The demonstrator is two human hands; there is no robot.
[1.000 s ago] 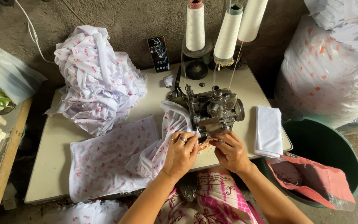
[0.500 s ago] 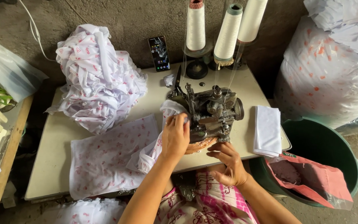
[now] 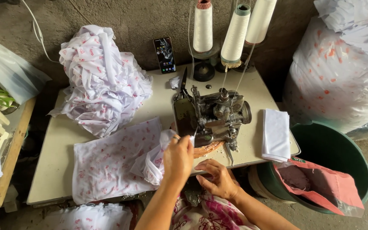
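White printed fabric (image 3: 150, 159) is being pinched closed by the left hand (image 3: 178, 157) beside the sewing machine (image 3: 211, 117); the right hand (image 3: 218, 179), empty and loosely curled, is being rested below it.

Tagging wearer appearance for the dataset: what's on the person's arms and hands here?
Both forearms are bare, no sleeves or gloves in view. The left hand wears a ring on one finger. The right hand shows no jewellery that I can make out. No watch or wristband on either wrist.

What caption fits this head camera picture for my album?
Left hand pinches white printed cloth at the sewing machine; right hand rests at the table edge.
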